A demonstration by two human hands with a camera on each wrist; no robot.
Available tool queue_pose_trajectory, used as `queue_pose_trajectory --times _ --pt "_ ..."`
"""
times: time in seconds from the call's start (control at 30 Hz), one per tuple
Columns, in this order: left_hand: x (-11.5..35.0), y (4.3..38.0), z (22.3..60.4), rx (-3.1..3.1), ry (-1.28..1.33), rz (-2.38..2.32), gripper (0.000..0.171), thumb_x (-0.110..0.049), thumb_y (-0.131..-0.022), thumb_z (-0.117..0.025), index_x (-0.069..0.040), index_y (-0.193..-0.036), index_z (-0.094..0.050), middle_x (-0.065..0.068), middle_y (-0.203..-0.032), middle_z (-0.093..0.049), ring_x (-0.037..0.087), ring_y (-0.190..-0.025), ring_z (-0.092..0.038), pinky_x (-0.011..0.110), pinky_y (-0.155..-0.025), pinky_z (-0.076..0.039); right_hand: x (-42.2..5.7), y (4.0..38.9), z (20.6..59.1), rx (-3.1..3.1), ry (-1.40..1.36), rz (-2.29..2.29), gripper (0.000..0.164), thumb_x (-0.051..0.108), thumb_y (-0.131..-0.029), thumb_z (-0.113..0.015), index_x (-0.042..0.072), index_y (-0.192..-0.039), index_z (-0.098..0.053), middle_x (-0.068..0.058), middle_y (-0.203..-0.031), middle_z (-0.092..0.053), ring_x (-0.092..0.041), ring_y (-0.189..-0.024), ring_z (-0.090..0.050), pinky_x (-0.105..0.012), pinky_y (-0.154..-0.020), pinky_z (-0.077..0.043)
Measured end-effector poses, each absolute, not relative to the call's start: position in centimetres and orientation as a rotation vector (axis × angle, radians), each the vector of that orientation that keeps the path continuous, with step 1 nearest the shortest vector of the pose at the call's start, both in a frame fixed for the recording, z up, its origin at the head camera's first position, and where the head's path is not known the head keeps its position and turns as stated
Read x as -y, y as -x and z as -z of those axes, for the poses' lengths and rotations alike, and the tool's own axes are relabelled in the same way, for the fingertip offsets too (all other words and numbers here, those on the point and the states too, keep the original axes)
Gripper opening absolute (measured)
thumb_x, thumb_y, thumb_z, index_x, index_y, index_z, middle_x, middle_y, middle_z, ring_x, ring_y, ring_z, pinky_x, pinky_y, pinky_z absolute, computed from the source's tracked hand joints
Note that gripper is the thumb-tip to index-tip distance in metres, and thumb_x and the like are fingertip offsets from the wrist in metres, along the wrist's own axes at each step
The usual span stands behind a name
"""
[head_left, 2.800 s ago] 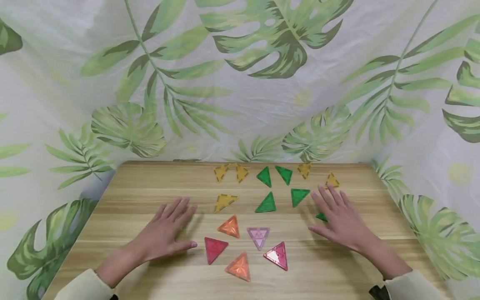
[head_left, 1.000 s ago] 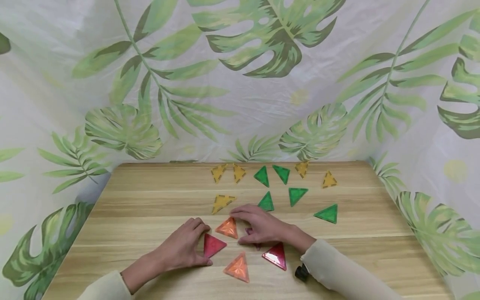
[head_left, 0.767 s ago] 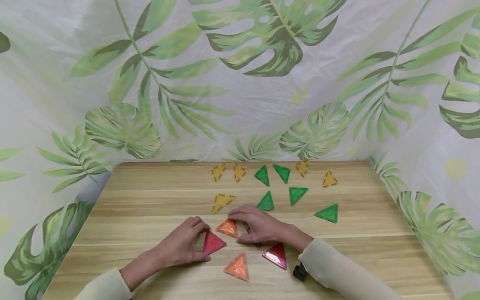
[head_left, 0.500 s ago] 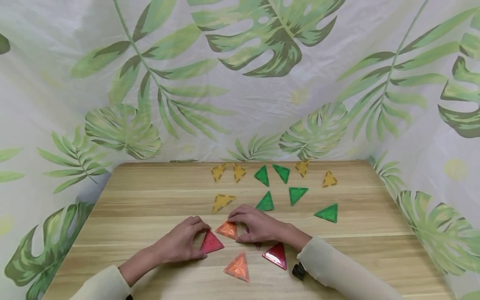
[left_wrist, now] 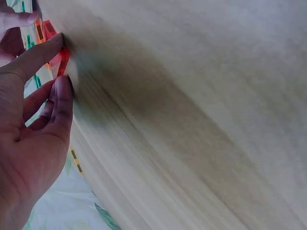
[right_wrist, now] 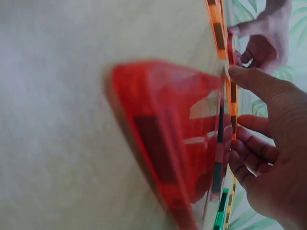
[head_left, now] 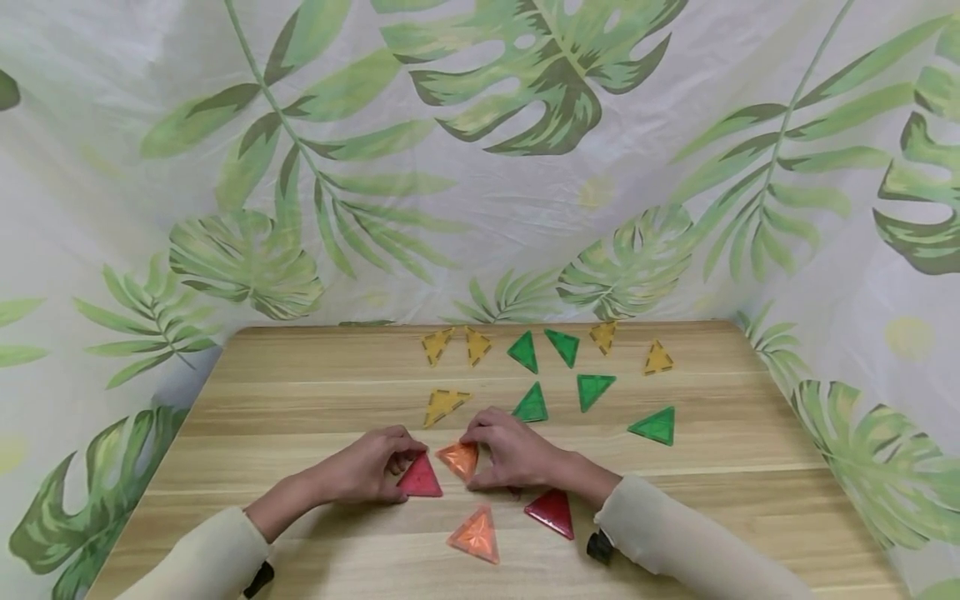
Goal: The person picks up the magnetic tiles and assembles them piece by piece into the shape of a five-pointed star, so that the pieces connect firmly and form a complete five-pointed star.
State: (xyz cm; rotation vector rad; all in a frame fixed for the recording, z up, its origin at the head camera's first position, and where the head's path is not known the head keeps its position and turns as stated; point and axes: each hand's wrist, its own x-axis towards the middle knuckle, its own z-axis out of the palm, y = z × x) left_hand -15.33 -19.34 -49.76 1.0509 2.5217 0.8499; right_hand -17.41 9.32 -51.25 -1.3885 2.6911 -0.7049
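Between the thumb and fingers of my left hand (head_left: 363, 468) is a red triangular magnetic tile (head_left: 422, 477), pinched flat at the table surface. My right hand (head_left: 517, 450) pinches an orange triangular magnetic tile (head_left: 459, 460), just to the right of the red one. A narrow gap separates the two tiles. A pale purple tile is mostly hidden under my right hand. In the right wrist view, another red tile (right_wrist: 168, 115) looms close to the camera, with the right hand (right_wrist: 288, 139) behind it. The left wrist view shows the left thumb and fingers at the red tile (left_wrist: 63, 61).
Nearer the front lie a second orange tile (head_left: 477, 535) and, below the right wrist, the other red tile (head_left: 552, 512). Several green tiles (head_left: 596, 390) and yellow tiles (head_left: 446, 406) are spread over the back of the wooden table (head_left: 300, 392). A leaf-print cloth (head_left: 480, 208) hangs behind.
Both hands moved in from the sides, fingers spread at first, and took hold of tiles. The left hand has turned the red tile and shifted it slightly; the orange tile has turned a little.
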Motion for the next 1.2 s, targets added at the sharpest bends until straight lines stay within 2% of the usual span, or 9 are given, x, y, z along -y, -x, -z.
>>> queue_pose_trajectory --times 0.27,0.53,0.73,0.9,1.0,1.07,1.2 --pt "19.0 16.0 49.5 -2.468 -1.065 -0.86 0.062 -0.01 -0.068 -0.086 -0.001 -0.125 -0.064 0.001 -0.097 -0.06 0.013 -0.082 -0.06 0.023 -0.069 -0.053 -8.7 16.6 51.1 -2.772 1.301 0.691 0.058 0.051 -0.069 -0.084 0.012 -0.111 -0.072 0.002 -0.104 -0.063 -0.009 -0.096 -0.052 -0.022 -0.081 -0.047" --pt "18.8 16.4 49.6 -2.463 -1.079 -0.862 0.062 -0.009 -0.067 -0.085 -0.001 -0.125 -0.064 0.002 -0.095 -0.06 0.014 -0.08 -0.06 0.019 -0.064 -0.052 -8.1 15.9 51.4 -2.828 1.213 0.721 0.057 0.05 -0.068 -0.085 0.012 -0.109 -0.072 0.002 -0.1 -0.062 -0.009 -0.093 -0.052 -0.022 -0.079 -0.047" --pt "18.6 16.3 49.7 -2.486 -1.103 -0.852 0.062 -0.006 -0.066 -0.085 -0.001 -0.125 -0.064 0.002 -0.092 -0.059 0.012 -0.076 -0.057 0.018 -0.061 -0.049 -7.7 15.6 51.5 -2.786 1.246 0.71 0.053 0.046 -0.073 -0.083 0.012 -0.111 -0.071 0.003 -0.099 -0.061 -0.006 -0.088 -0.05 -0.018 -0.073 -0.043" --pt "18.3 16.2 49.5 -2.492 -1.1 -0.828 0.062 -0.005 -0.067 -0.085 0.0 -0.125 -0.063 0.002 -0.092 -0.057 0.012 -0.076 -0.055 0.017 -0.06 -0.048 -7.9 15.7 51.3 -2.743 1.23 0.734 0.048 0.04 -0.075 -0.083 0.013 -0.113 -0.07 0.003 -0.102 -0.061 -0.007 -0.09 -0.053 -0.017 -0.075 -0.045" --pt "18.2 16.1 49.3 -2.511 -1.119 -0.788 0.064 -0.008 -0.068 -0.086 0.0 -0.126 -0.062 0.003 -0.094 -0.057 0.012 -0.076 -0.055 0.017 -0.061 -0.047 -8.5 15.9 50.9 -2.685 1.213 0.787 0.047 0.036 -0.077 -0.082 0.012 -0.115 -0.07 0.003 -0.104 -0.062 -0.008 -0.092 -0.056 -0.017 -0.077 -0.046" --pt "18.1 16.0 49.1 -2.533 -1.138 -0.754 0.065 -0.012 -0.068 -0.087 -0.001 -0.127 -0.062 0.003 -0.098 -0.056 0.012 -0.078 -0.054 0.017 -0.062 -0.047 -9.1 16.1 50.7 -2.649 1.209 0.813 0.046 0.034 -0.079 -0.08 0.011 -0.117 -0.069 0.002 -0.106 -0.062 -0.006 -0.087 -0.057 -0.016 -0.074 -0.047" --pt "17.7 15.9 48.9 -2.562 -1.164 -0.689 0.067 -0.019 -0.07 -0.088 -0.006 -0.13 -0.061 0.003 -0.11 -0.055 0.013 -0.088 -0.056 0.021 -0.073 -0.049 -10.4 16.5 50.8 -2.608 1.21 0.839 0.044 0.032 -0.082 -0.079 0.011 -0.119 -0.068 0.002 -0.107 -0.061 -0.006 -0.078 -0.055 -0.015 -0.069 -0.046"
